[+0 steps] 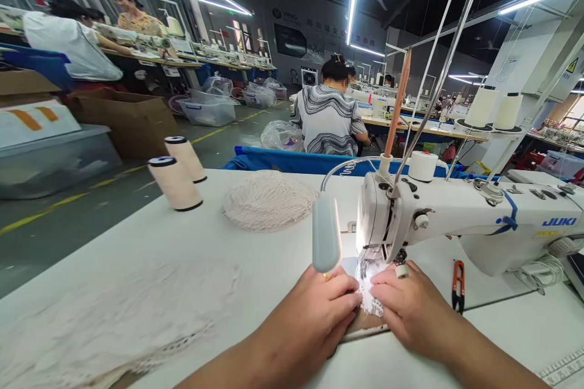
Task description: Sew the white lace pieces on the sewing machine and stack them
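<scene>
Lace piece (pixel 373 302), white, one: set beneath the needle area of the sewing machine (pixel 433 209), partly over a brown patch at the near edge of the machine bed.

Left hand (pixel 326 307), bare: fingers close together and bent, tips at the lace's left side; whether it pinches cannot be told. Right hand (pixel 410 304), bare: fingers curled, tips at the lace's right side; pinch likewise cannot be told.

Lamp (pixel 326 234), pale grey, on a flexible neck: left of the machine head, just above the left hand.

Thread snips (pixel 458 285), orange and black: right of the right hand, on the counter (pixel 274 267).

Round pile (pixel 269 202) of off-white textile: far side, left of the lamp.

Thread cones, two, cream: one nearer (pixel 176 185), one just behind; far left.

Loose cloth (pixel 114 316), off-white, openwork edge: near left.

Ruler (pixel 564 369), clear: near right corner.

Co-worker (pixel 326 118), patterned top, seated: beyond the counter, back turned.
</scene>
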`<state>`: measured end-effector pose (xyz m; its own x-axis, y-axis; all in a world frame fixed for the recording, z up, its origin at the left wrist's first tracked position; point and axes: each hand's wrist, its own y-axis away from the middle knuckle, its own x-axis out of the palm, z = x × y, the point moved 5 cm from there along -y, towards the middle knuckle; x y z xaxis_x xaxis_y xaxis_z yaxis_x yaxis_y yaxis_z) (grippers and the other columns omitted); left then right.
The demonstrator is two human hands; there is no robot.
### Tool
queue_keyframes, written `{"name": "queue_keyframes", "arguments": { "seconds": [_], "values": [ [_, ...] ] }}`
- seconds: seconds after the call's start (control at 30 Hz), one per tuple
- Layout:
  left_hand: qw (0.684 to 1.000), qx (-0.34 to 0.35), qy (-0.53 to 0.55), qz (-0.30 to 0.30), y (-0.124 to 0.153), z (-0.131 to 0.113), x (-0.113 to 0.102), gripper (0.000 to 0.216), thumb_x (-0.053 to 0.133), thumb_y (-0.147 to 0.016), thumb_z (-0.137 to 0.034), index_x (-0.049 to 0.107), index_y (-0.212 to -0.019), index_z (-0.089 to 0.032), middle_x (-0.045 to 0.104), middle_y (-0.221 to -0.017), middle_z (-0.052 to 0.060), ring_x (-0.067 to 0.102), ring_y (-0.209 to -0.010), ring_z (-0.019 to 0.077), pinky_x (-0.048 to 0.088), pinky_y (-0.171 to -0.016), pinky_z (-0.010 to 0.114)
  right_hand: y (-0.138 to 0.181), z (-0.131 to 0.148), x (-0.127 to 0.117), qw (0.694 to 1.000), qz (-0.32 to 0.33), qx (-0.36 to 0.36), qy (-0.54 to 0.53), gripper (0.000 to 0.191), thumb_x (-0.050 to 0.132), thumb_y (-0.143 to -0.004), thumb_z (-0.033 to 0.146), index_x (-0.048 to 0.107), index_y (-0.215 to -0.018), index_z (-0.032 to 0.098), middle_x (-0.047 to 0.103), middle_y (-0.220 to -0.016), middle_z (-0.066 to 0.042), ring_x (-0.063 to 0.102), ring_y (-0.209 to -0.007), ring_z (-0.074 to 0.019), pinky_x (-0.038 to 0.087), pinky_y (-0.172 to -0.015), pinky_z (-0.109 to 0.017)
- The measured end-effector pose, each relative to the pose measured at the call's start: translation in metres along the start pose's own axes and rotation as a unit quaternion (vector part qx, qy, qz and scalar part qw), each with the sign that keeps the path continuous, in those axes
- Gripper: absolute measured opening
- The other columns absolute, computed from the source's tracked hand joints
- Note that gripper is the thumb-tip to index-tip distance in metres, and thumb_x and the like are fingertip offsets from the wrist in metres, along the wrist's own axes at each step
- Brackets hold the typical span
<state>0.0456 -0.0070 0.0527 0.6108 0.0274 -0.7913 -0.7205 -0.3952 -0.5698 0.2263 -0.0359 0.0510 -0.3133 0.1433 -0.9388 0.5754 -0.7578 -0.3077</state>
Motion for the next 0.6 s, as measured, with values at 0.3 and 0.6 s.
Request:
{"name": "queue_keyframes", "arguments": {
  "seconds": [0.3,0.6],
  "values": [
    [1.000,0.014,-0.008,-0.015,-0.0009,-0.0022,-0.0009,0.033,0.043,-0.103,-0.010,0.073,-0.101,-0.022,0.080,-0.095,0.006,0.068,-0.086,0.0243,0.049,-0.078,0.043,-0.0009,0.0008,-0.0016,1.000,-0.007,0.011,0.008,0.027,0.061,-0.091,0.005,0.070,-0.109,0.023,0.078,-0.117,-0.006,0.064,-0.100,-0.0259,0.046,-0.089,-0.037],
    [1.000,0.007,-0.017,-0.001,-0.0031,0.0003,-0.0006,0.032,0.045,-0.101,-0.007,0.073,-0.100,-0.022,0.080,-0.095,0.006,0.069,-0.085,0.0249,0.048,-0.076,0.042,-0.0026,0.0031,0.0008,1.000,-0.001,0.006,-0.003,0.030,0.062,-0.090,0.004,0.071,-0.111,0.024,0.078,-0.113,-0.006,0.064,-0.104,-0.0264,0.047,-0.092,-0.038]
  ]
}}
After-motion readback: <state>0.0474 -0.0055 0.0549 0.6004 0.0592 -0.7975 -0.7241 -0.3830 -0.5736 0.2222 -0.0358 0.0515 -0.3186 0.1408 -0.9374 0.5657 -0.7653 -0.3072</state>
